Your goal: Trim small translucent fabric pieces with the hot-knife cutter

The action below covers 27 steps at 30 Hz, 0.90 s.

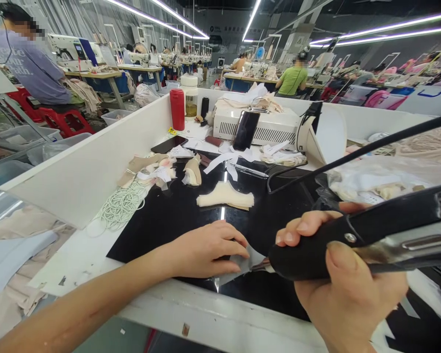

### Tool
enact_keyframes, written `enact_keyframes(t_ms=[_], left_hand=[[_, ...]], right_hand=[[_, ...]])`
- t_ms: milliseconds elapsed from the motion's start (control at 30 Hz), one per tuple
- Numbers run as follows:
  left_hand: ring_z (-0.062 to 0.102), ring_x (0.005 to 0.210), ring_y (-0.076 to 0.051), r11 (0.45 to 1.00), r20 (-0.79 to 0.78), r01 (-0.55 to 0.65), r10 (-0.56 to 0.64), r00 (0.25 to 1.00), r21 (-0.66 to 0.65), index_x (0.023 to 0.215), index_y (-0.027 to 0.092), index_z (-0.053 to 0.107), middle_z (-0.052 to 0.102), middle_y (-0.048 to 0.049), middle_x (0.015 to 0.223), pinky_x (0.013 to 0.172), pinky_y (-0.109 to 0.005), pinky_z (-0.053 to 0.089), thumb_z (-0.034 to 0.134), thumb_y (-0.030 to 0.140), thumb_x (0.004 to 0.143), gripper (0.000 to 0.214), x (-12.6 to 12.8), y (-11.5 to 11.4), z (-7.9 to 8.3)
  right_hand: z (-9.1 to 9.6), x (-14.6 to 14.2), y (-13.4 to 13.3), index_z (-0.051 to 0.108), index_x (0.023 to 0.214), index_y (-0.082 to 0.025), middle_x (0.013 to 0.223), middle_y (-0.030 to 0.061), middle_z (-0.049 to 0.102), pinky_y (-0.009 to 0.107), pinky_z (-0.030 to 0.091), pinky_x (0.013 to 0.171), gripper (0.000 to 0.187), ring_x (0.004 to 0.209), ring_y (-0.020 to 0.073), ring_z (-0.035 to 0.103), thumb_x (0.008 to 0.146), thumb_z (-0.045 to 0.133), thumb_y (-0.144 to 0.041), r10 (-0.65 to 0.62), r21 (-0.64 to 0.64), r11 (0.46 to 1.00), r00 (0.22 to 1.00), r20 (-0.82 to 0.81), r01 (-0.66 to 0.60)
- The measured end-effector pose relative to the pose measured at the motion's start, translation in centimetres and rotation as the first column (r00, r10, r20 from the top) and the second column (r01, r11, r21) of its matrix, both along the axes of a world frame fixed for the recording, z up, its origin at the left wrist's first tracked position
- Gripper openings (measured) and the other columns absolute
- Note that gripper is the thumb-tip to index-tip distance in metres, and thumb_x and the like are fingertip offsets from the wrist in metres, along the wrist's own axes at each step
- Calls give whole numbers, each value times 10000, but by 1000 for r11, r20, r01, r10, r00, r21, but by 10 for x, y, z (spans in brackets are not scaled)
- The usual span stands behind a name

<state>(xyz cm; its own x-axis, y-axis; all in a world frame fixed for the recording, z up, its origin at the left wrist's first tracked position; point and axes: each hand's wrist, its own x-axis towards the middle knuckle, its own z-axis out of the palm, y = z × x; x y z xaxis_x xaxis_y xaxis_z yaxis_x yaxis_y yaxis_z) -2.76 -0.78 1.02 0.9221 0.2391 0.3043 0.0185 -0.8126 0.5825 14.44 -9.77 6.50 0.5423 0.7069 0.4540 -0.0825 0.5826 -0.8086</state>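
My right hand (338, 264) is wrapped round a thick black hand tool (393, 228) with a metal strip and a screw, held above the right front of the black work surface (158, 230). The tool's rounded black end points left, towards my left hand. Stretched out with fingers apart, my left hand (209, 250) lies over a thin pale grey piece (255, 256) near the front edge. Some dark and pinkish material (261, 265) shows between that piece and the tool's end. Beyond my left hand sits a cream, curved stack of fabric pieces (225, 195).
At left lie a tangled pale green cord (123, 207) and fabric scraps (147, 169). A white machine (257, 128) with a phone (246, 130) leaning on it stands behind. A black cable (371, 147) crosses the right side. Low white walls (84, 171) edge the table; people sew beyond.
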Motion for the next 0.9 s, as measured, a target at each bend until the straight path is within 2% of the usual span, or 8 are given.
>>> enact_keyframes(t_ms=[200, 433, 767, 900], left_hand=[[587, 1283, -297, 998, -56, 66, -67, 996, -23, 1232, 239, 697, 692, -91, 1336, 1187, -480, 340, 788, 302, 910, 341, -1, 2, 3], [567, 1306, -303, 997, -63, 67, -68, 996, -26, 1252, 231, 693, 675, -89, 1374, 1179, -491, 340, 780, 308, 905, 366, -3, 3, 0], [559, 1309, -297, 997, -87, 76, -77, 993, -16, 1243, 216, 698, 676, -89, 1368, 1179, -457, 341, 766, 310, 920, 344, -2, 3, 5], [552, 1313, -291, 997, -99, 73, -73, 992, 0, 1233, 212, 699, 671, -81, 1378, 1183, -444, 340, 777, 301, 909, 345, -2, 2, 5]], right_hand=[[1, 11, 6, 655, 1067, -276, 743, -46, 667, 328, 553, 550, 417, 586, 176, 596, 712, 870, -306, -97, -18, 995, 995, -17, 97], [2, -4, -3, 651, 1078, -275, 753, -46, 663, 300, 568, 561, 437, 605, 162, 606, 721, 896, -335, 19, 2, 1000, 998, -60, -19], [3, -7, -4, 643, 1081, -272, 758, -48, 674, 296, 588, 595, 466, 624, 161, 617, 721, 926, -352, 23, -15, 1000, 999, -43, -23], [3, -13, -8, 631, 1096, -273, 754, -48, 671, 296, 585, 579, 483, 609, 160, 612, 725, 921, -380, 46, -15, 999, 995, -86, -48]])
